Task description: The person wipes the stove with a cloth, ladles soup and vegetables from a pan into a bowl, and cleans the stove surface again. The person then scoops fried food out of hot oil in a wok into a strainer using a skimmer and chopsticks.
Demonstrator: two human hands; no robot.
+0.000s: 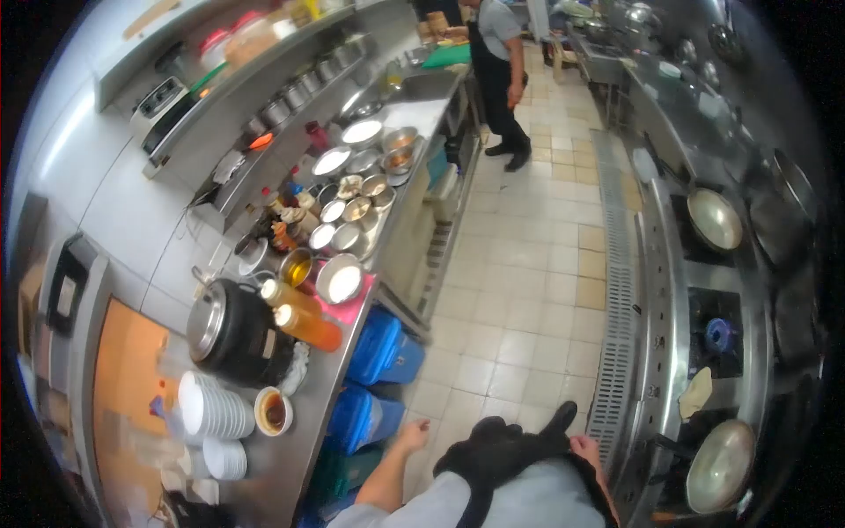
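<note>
My left hand (412, 434) hangs free beside the steel counter (310, 414), fingers apart and holding nothing, just right of the blue tubs (380, 348) under the counter. My right hand (585, 447) shows only in part at my side, next to the front edge of the stove range (658, 352); its fingers are hidden. Between the two hands is my dark apron (497, 451) over a grey shirt.
The counter carries a black pot (227, 330), two orange sauce bottles (304, 321), stacked white plates (211, 409) and several metal bowls (356, 211). Pans (715, 218) sit on the burners at right. Another person (500, 70) stands far down the tiled aisle (528, 290).
</note>
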